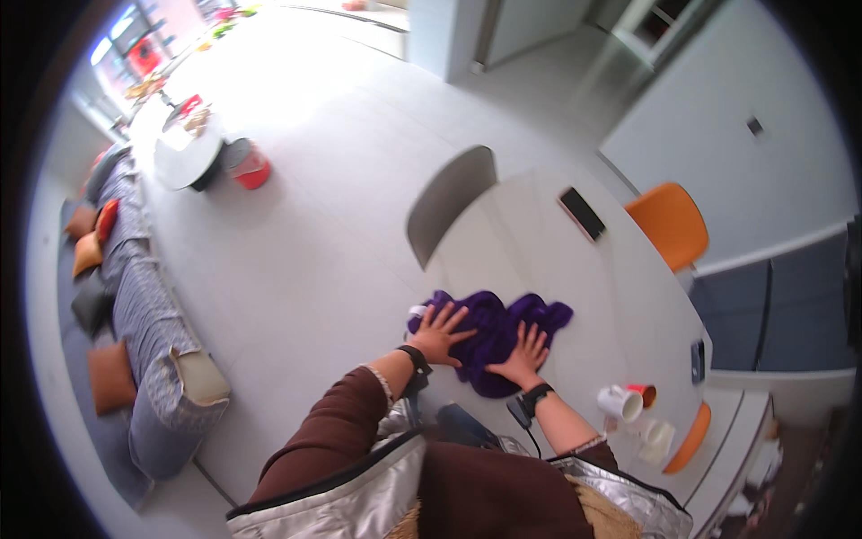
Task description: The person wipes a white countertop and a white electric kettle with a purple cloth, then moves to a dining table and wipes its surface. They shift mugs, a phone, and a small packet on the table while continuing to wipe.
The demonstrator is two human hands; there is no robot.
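Note:
A crumpled dark purple cloth [495, 337] lies near the edge of a round white marbled table [633, 296]. My left hand [438, 335] rests on the cloth's left part with the fingers spread. On its lower right part lies my right hand [525, 356], also spread, palm down. Neither hand grips the fabric. A small white patch, perhaps a tag, shows at the cloth's left end. Both wrists wear dark bands.
A smartphone [582, 214] lies on the table's far side, and a dark device [698, 361] at its right edge. A white mug [621, 403] and a red cup [644, 395] are at the lower right. Around the table are a grey chair [451, 199] and an orange chair [672, 226].

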